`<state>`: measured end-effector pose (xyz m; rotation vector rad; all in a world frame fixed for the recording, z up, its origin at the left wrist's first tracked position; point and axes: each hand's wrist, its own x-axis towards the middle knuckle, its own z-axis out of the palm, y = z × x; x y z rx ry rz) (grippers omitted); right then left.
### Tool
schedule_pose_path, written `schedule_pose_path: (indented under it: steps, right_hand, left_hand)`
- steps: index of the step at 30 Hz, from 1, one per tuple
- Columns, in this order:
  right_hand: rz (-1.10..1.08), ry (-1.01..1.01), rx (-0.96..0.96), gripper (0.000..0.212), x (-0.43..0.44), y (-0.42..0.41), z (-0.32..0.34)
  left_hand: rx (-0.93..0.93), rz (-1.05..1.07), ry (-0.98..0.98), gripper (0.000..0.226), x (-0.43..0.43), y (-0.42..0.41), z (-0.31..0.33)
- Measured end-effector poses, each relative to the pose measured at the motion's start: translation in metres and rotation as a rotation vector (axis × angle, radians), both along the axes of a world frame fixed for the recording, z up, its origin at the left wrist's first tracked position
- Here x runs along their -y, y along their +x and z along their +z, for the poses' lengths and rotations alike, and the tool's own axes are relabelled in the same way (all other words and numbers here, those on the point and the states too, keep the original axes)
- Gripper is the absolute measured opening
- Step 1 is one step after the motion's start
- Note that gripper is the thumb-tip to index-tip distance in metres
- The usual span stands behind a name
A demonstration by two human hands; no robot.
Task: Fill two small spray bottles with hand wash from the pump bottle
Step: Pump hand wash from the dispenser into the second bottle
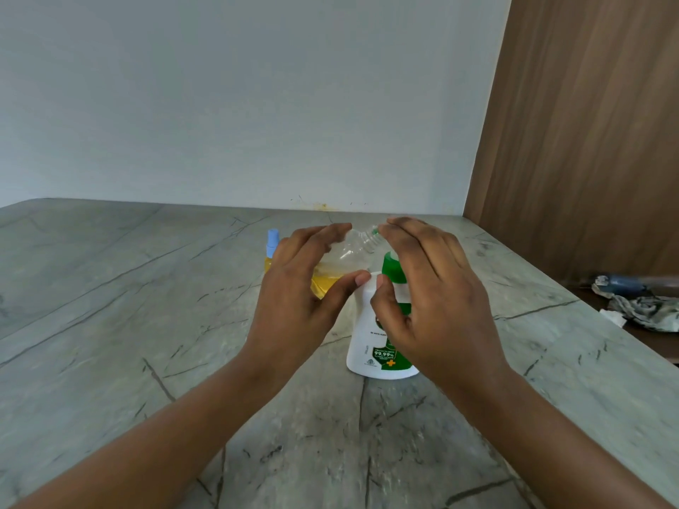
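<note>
Cupping a clear bottle point(349, 251) between curved fingers and thumb, the left hand point(294, 288) is holding it tilted, with its neck pointing up toward the right hand's fingertips. A little yellow liquid is pooling in the low end, against the left palm. The right hand point(433, 299) is arching loosely over the pump bottle point(371, 347), fingers nearly straight and gripping nothing. Its thumb tip is touching the white shoulder, just beside the left thumb tip. Whether the right fingertips are touching the clear bottle's neck cannot be told, as that part is blurred. The pump bottle, white with a green label, is standing upright on the countertop point(110, 306) beneath and between both hands, mostly under the right palm. A second small bottle with a blue cap point(272, 239) and yellow contents is standing just beyond the left hand's knuckles, partly hidden by them. A crumpled cloth point(646, 306) is lying well off to the right of the right hand, below the countertop edge.
</note>
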<state>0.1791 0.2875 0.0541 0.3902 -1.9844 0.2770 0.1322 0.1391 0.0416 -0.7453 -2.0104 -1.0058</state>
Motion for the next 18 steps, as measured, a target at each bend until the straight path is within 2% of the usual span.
schedule_pose_path:
  steps: [13, 18]
  right_hand:
    - [-0.01, -0.005, -0.017, 0.039, 0.0005, -0.0002, 0.0029]
    - [-0.021, 0.01, -0.038, 0.037, 0.001, -0.0017, -0.0028]
  left_hand:
    - [-0.021, -0.014, 0.028, 0.047, -0.0009, -0.001, 0.0032]
    - [-0.028, 0.007, -0.016, 0.046, 0.0023, -0.0018, 0.0022]
